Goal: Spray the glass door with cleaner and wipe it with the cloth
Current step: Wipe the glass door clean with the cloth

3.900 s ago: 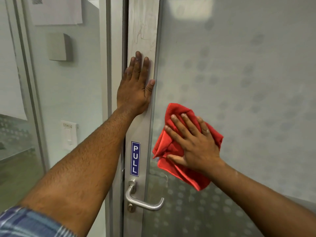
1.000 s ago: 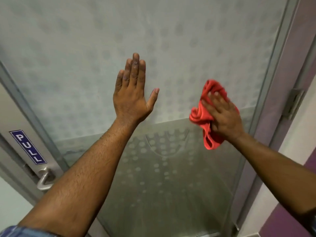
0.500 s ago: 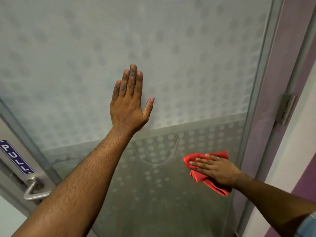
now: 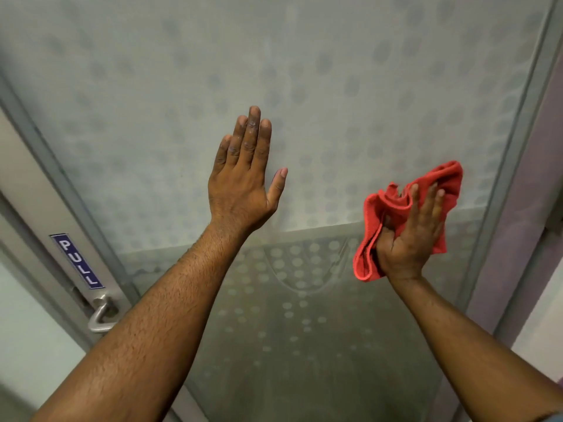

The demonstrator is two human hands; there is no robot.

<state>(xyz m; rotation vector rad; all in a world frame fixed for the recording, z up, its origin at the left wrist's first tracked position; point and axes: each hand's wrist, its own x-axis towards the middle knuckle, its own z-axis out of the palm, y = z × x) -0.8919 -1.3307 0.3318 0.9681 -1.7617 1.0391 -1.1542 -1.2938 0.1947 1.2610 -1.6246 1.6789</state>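
Observation:
The frosted glass door fills the view, with a dotted pattern and a clearer lower band. My left hand lies flat on the glass near the middle, fingers straight and together, holding nothing. My right hand presses a bunched red cloth against the glass near the door's right edge, at the line where the frosting changes. Its fingers stretch over the cloth and its thumb is tucked into a fold. No spray bottle is in view.
A metal lever handle and a blue PULL sign sit on the door's left stile. The grey door frame runs down the right side, with a purple wall beyond it.
My right hand has swept the cloth up from the lower dotted band to the frosting line and turned fingers-up. My left hand stays flat on the glass.

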